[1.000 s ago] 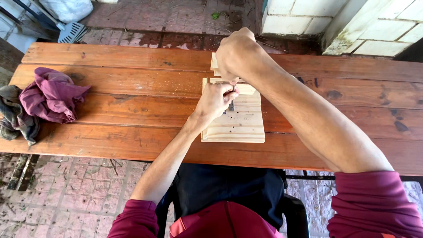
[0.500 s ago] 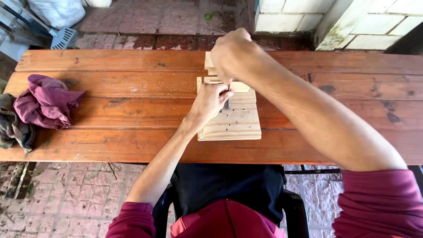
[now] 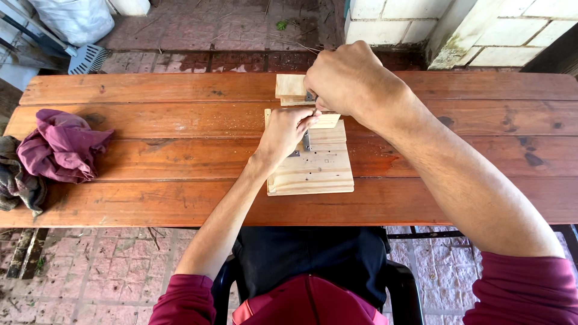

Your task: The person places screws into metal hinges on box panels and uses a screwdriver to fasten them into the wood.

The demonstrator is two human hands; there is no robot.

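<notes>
Steadying the pale wooden block assembly at mid-tabletop, the left hand pinches a small part on top. The right hand is fisted; its contents cannot be told. Keep the base flat. Crumpled maroon cloth lies well apart.

The table is reddish-brown wooden planks with a slight sheen, marked by dark stains and knots. The block on it is pale, raw, matt wood with small holes; a small grey fitting on it looks like metal. The rag is soft, crumpled maroon cloth.
</notes>
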